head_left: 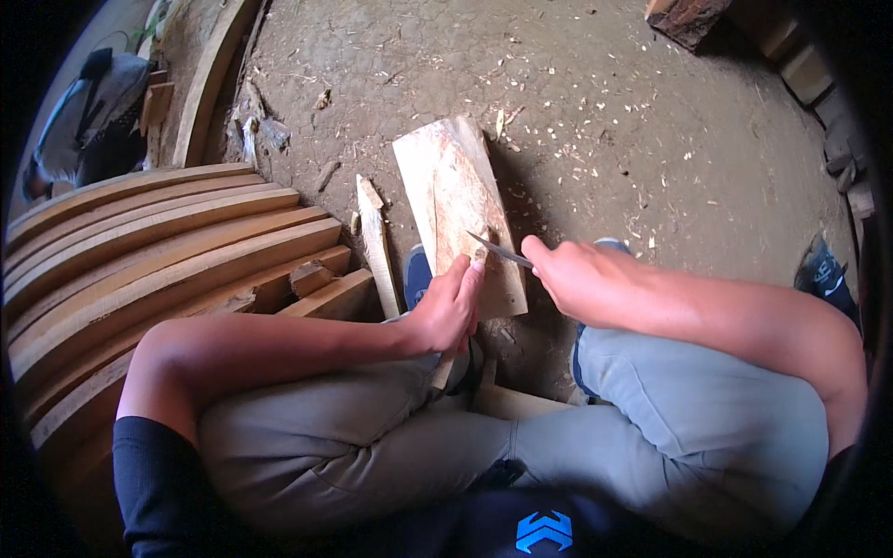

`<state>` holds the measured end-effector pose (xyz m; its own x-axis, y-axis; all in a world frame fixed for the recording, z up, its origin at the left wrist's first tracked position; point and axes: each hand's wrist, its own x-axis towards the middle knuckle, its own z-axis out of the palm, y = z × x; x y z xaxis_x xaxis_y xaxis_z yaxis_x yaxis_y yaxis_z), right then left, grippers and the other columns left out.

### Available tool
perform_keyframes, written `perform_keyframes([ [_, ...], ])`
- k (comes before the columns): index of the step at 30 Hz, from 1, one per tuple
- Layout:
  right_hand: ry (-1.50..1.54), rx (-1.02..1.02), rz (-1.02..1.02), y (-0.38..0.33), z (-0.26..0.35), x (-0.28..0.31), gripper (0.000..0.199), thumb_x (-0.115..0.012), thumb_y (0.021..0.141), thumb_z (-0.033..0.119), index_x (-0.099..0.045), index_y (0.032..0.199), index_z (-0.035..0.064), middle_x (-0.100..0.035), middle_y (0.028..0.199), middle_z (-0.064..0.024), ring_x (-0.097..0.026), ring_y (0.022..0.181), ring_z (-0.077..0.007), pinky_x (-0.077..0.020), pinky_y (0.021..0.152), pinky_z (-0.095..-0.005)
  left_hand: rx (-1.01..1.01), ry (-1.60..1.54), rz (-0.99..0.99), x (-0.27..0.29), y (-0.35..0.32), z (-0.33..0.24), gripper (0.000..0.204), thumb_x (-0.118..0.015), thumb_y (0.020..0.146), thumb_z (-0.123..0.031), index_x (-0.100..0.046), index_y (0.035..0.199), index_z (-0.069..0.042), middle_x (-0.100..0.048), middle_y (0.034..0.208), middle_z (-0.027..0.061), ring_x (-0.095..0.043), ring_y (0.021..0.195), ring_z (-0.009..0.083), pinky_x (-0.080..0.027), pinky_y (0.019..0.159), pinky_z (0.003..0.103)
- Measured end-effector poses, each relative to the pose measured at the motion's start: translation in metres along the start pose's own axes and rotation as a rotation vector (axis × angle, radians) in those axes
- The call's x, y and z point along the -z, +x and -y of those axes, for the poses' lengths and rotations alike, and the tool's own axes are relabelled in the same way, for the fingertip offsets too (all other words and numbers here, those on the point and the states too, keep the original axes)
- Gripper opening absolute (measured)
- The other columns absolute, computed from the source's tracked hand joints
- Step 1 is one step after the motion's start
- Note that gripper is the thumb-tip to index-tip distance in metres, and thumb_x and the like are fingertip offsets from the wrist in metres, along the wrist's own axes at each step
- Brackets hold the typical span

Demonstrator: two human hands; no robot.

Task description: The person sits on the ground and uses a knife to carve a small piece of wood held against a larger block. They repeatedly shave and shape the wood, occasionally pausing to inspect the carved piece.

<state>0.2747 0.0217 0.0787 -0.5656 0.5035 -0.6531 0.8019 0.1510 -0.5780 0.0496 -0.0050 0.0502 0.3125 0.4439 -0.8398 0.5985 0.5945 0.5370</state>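
Observation:
A pale, thick wooden block stands between my feet, its lit face toward me. My left hand is closed around a narrow wooden stick. One end of that stick sticks out below the palm, and its upper end shows by the fingertips, against the block. In my right hand, closed in a grip, is a knife. Its handle is hidden in the fist. The blade points left across the block, close to the stick's upper end and just above my left fingers.
Long sawn planks lie stacked at the left. A split wood strip rests on the dirt floor beside the block, among scattered chips. Another piece of timber is at the far right. A person is partly visible at far left.

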Motion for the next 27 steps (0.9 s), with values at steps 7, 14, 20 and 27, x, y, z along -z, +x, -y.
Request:
perform_keyframes([
  [7, -0.052, 0.043, -0.112, 0.000, 0.000, -0.012, 0.016, -0.051, 0.089, 0.002, -0.055, 0.103, -0.0056, -0.070, 0.091, -0.0286, -0.071, 0.090, -0.0424, -0.0584, 0.076, -0.0491, -0.018, -0.052, 0.006, -0.003, 0.002, -0.002, 0.038, -0.023, 0.109, -0.040, -0.038, 0.103, -0.006, -0.052, 0.057, 0.0114, -0.051, 0.039, 0.0230, -0.043, 0.038, 0.036],
  [14, -0.149, 0.006, -0.230, -0.001, 0.012, -0.036, 0.012, -0.060, 0.085, 0.000, -0.057, 0.093, -0.0073, -0.071, 0.080, -0.0255, -0.075, 0.079, -0.0352, -0.0616, 0.064, -0.0397, -0.081, -0.010, -0.125, -0.016, 0.005, -0.007, 0.038, -0.025, 0.109, -0.040, -0.039, 0.100, -0.005, -0.050, 0.057, 0.0103, -0.050, 0.038, 0.0227, -0.041, 0.035, 0.036],
  [20, -0.193, -0.016, -0.221, 0.000, 0.023, -0.035, 0.025, -0.063, 0.085, 0.002, -0.058, 0.103, -0.0138, -0.072, 0.081, -0.0241, -0.075, 0.078, -0.0308, -0.0618, 0.063, -0.0359, 0.095, -0.092, -0.084, -0.014, 0.000, -0.014, 0.039, -0.026, 0.108, -0.038, -0.036, 0.103, -0.001, -0.049, 0.064, 0.0174, -0.054, 0.040, 0.0289, -0.048, 0.039, 0.041],
  [27, -0.129, -0.017, -0.176, -0.001, 0.027, -0.029, 0.028, -0.063, 0.083, 0.000, -0.056, 0.106, -0.0162, -0.071, 0.084, -0.0258, -0.075, 0.081, -0.0322, -0.0616, 0.063, -0.0370, 0.037, 0.033, -0.110, -0.017, 0.005, -0.011, 0.041, -0.026, 0.108, -0.037, -0.036, 0.105, 0.002, -0.053, 0.070, 0.0226, -0.058, 0.043, 0.0326, -0.051, 0.042, 0.043],
])
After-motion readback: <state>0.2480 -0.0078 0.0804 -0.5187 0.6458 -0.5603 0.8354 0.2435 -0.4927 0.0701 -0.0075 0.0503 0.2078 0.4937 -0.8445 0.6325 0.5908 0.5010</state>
